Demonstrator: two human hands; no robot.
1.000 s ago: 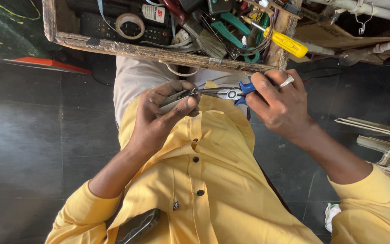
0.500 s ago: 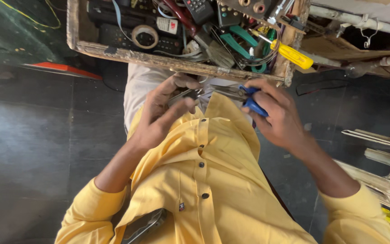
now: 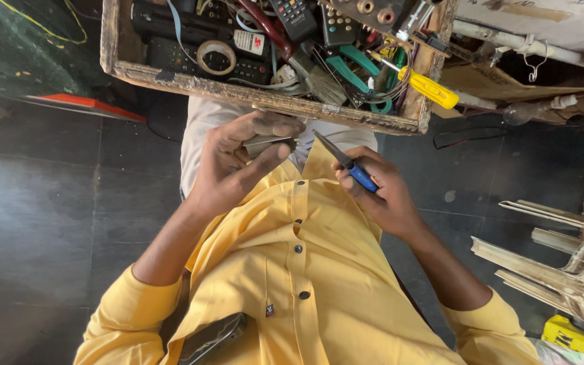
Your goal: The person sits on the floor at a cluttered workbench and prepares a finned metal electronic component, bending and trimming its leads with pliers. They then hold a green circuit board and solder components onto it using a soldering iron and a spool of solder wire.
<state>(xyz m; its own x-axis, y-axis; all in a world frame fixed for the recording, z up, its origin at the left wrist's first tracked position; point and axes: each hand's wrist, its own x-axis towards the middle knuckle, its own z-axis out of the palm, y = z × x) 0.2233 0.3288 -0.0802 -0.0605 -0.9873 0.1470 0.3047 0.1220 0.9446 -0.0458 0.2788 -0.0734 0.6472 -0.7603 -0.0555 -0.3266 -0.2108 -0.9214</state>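
My left hand point(image 3: 238, 162) pinches a small flat grey metal piece point(image 3: 265, 144) between thumb and fingers, just below the wooden box's near edge. My right hand point(image 3: 380, 192) grips blue-handled pliers point(image 3: 346, 162), their dark jaws pointing up and left toward the metal piece, a short gap away from it. Both hands are held over my yellow buttoned shirt point(image 3: 292, 270). What the piece is exactly cannot be made out.
A worn wooden box point(image 3: 238, 94) above the hands is crammed with remote controls, a tape roll point(image 3: 215, 57), green-handled cutters, a paintbrush and wires. A yellow-handled screwdriver point(image 3: 430, 88) pokes over its right wall. Pale chair legs point(image 3: 562, 270) stand right, dark floor left.
The pliers have come away from the metal piece, and my right hand has dropped lower and turned them jaws-up. My left hand keeps the piece. The view shifted, showing more of the box.
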